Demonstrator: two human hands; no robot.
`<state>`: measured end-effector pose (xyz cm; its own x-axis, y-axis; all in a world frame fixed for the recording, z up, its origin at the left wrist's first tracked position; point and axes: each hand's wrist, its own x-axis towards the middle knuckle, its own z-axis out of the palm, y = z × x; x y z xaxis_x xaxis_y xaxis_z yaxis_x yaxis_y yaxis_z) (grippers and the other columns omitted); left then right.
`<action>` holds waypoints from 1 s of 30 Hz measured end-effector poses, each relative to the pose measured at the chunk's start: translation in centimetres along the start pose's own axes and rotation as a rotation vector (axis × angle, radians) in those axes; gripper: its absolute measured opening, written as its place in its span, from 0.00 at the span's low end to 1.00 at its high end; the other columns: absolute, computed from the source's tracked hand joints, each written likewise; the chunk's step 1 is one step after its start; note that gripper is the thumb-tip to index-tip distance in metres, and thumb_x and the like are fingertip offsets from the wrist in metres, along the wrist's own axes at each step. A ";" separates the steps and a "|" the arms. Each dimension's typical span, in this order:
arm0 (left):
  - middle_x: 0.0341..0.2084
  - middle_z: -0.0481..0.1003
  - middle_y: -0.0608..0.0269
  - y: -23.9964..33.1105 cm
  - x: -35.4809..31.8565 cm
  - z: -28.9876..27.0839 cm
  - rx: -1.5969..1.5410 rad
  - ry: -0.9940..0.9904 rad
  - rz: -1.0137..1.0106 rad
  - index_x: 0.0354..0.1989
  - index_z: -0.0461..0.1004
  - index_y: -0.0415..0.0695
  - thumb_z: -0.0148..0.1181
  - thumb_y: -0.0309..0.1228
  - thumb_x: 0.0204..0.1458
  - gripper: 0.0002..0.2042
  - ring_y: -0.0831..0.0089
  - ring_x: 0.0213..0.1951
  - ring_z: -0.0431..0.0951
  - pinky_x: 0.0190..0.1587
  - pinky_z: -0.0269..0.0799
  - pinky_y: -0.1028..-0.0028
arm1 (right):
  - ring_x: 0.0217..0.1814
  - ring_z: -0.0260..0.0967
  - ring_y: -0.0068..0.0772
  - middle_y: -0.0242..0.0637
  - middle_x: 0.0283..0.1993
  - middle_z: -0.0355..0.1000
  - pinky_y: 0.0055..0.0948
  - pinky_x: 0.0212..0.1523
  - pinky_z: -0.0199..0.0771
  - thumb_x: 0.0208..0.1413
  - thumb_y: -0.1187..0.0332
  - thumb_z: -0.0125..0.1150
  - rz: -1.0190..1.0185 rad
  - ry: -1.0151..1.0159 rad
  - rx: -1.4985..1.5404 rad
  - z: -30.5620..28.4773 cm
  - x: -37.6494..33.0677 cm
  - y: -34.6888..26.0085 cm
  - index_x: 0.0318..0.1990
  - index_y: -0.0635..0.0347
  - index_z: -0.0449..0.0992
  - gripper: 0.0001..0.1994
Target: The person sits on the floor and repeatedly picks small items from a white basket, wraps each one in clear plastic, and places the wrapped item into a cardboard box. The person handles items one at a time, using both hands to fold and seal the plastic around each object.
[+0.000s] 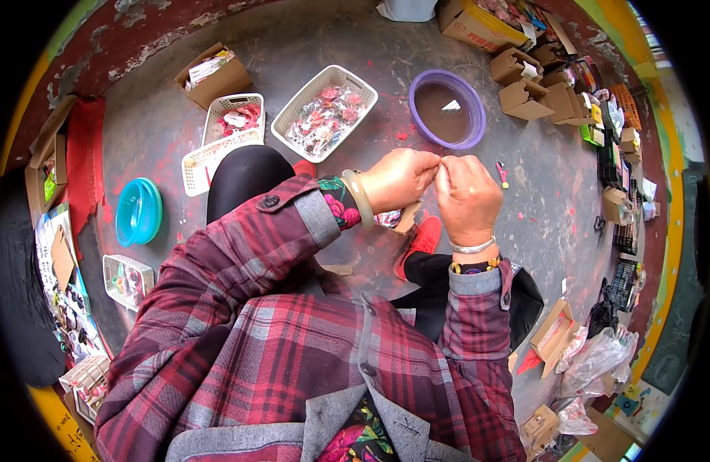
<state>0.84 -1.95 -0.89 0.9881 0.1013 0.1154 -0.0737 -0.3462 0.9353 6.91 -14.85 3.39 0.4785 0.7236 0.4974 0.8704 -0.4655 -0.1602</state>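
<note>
left hand [397, 179]: fingers curled in, tips pinched at something very small where the two hands meet; the piece itself is too small to make out.
right hand [467, 194]: also closed to a pinch, fingertips touching those of the left hand, above the floor [532, 200] in front of the knees.
small piece: held between both sets of fingertips, over the gap between the purple basin [447, 109] and the red shoe [420, 240]; kind cannot be told.
under the hands: a small brown box [406, 219] just below the left hand, partly hidden.
near supply: white basket [324, 112] of pink and red packets, ahead of the left hand; a second basket [233, 117] further left.
loose item: a small pink-and-green bit [502, 172] lies on the floor just right of the right hand.
risk 1: the pinch is fingertip-only on both sides; if one hand slackens, the piece likely drops to the speckled floor and is hard to find among the red flecks.
risk 2: a dropped piece could fall into the basin or roll under the shoe.
risk 3: the bangle [357, 199] and plaid cuff [313, 215] hang close to the box; a wrist swing could tip it.
risk 4: pulling the hands apart too hard might tear or bend the piece; judgement only.
</note>
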 end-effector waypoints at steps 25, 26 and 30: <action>0.35 0.73 0.56 -0.2 0.4 -2.0 -1.011 0.139 -0.479 0.44 0.67 0.30 0.45 0.26 0.56 0.12 0.73 0.37 0.74 0.42 0.74 0.78 | 0.18 0.61 0.14 0.26 0.20 0.67 0.15 0.20 0.60 0.49 0.73 0.57 1.003 0.231 1.128 -1.1 0.0 10.1 0.30 0.61 0.74 0.02; 0.35 0.73 0.56 -0.2 0.4 -2.0 -1.015 0.146 -0.495 0.44 0.67 0.30 0.45 0.26 0.56 0.12 0.74 0.37 0.74 0.41 0.74 0.79 | 0.19 0.62 0.14 0.27 0.21 0.68 0.15 0.19 0.60 0.48 0.73 0.57 1.037 0.245 1.086 -1.2 -0.1 10.7 0.30 0.62 0.74 0.03; 0.36 0.73 0.56 0.1 0.3 -2.2 -0.969 0.151 -0.477 0.44 0.67 0.30 0.43 0.25 0.56 0.12 0.75 0.37 0.74 0.41 0.73 0.80 | 0.21 0.65 0.16 0.29 0.23 0.70 0.15 0.21 0.62 0.47 0.73 0.57 1.083 0.119 0.774 -0.8 -0.3 12.7 0.30 0.63 0.75 0.04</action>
<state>0.79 0.10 0.00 0.9212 0.1667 -0.3516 0.1729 0.6341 0.7536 17.68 -21.41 1.89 0.9865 0.1086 -0.1229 -0.0797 -0.3376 -0.9379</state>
